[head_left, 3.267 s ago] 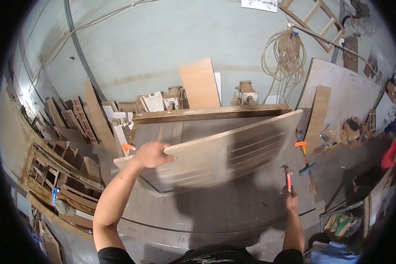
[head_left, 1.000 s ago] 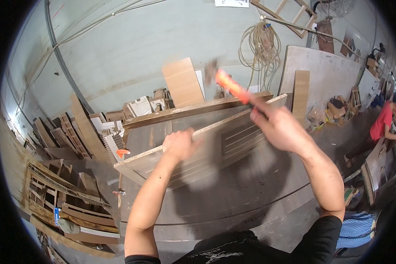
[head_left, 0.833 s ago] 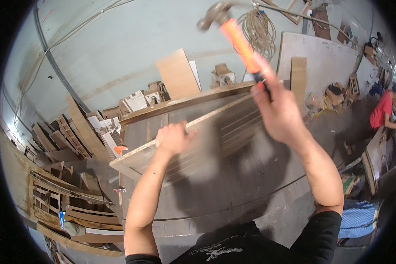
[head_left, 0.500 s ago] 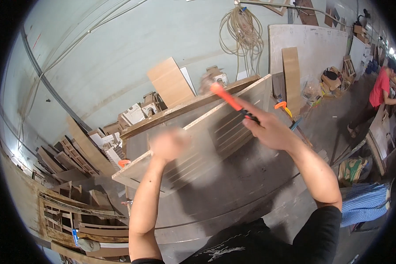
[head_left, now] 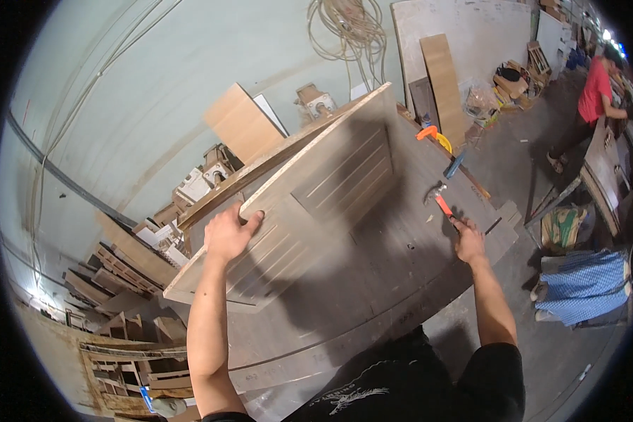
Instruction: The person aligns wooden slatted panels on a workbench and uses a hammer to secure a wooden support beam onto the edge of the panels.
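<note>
A grey panel (head_left: pixel 352 186) with routed slots and a raw chipboard edge stands on its long side, tilted, on the workbench (head_left: pixel 373 274). My left hand (head_left: pixel 228 233) grips its upper edge toward the left end, the thumb on the slotted face. Off to the right of the panel, low over the bench top, my right hand (head_left: pixel 469 240) is closed round the handle of a claw hammer (head_left: pixel 443 205). The hammer has an orange-red and black handle and a metal head, which is at or just above the bench surface; I cannot tell if it touches.
Behind the panel runs a long wooden board (head_left: pixel 260 172). An orange and yellow clamp (head_left: pixel 436 137) and a blue bar (head_left: pixel 454 166) sit at the bench's far right. Wood scraps (head_left: pixel 123 260) lean at left. A person in red (head_left: pixel 595 95) works at far right.
My right hand has brought the hammer down from above the panel's edge to the bench at the right. My left hand, blurred before, now clasps the edge. The view has shifted.
</note>
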The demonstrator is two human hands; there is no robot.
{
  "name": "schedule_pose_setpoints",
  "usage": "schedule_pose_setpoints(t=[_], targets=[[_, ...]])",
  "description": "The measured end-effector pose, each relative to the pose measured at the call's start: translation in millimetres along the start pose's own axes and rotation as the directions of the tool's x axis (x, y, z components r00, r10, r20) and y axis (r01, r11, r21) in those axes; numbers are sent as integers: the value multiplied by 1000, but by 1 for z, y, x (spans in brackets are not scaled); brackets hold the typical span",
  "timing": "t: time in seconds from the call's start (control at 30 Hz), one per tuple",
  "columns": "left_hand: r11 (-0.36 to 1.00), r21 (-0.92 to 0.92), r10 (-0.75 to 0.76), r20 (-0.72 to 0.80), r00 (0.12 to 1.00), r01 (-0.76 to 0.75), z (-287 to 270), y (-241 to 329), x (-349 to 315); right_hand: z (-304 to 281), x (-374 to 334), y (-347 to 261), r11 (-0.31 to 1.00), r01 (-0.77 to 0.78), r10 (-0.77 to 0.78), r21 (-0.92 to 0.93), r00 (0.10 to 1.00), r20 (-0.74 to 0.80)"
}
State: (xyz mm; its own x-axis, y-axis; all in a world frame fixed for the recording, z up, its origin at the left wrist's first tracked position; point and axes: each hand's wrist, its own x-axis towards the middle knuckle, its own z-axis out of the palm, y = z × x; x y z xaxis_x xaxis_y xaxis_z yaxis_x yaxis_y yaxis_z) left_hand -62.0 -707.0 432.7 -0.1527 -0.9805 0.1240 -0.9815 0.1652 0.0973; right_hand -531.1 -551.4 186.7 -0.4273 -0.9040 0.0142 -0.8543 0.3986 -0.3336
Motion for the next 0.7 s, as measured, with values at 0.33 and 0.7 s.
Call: schedule_pose_setpoints(t=[0.33, 0.7], targets=[[995, 14, -100, 16, 995, 99, -19, -99, -74, 100, -91, -9, 868, 120, -11, 482, 975, -223], [978, 86, -177, -142, 974, 190, -33, -119, -109, 154, -149, -132, 428, -238, -307, 872, 869, 388]])
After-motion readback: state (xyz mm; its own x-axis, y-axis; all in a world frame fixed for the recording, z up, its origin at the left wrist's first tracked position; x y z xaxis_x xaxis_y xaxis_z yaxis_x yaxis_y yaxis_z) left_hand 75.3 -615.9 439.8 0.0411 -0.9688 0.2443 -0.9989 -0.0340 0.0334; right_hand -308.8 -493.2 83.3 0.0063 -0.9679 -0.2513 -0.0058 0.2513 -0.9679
